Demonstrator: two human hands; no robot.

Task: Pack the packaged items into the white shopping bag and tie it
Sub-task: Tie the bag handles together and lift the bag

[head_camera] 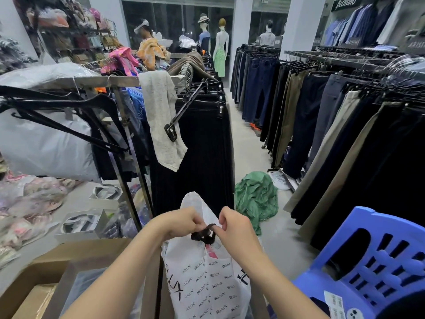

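Note:
A white shopping bag (207,286) printed with black logos hangs upright in front of me, low in the middle of the view. A pink-edged packaged item (211,250) shows through its top. My left hand (181,223) and my right hand (234,226) meet above the bag, each pinching the black ribbon tie (203,233) at the bag's mouth. The ribbon is bunched into a loop between my fingers. A white flap of the bag (195,203) sticks up behind my hands.
A rack of black trousers (195,139) stands straight ahead. More trouser racks (345,125) line the right. A blue plastic chair (372,268) sits at lower right, open cardboard boxes (46,277) at lower left, a green garment (255,196) on the floor aisle.

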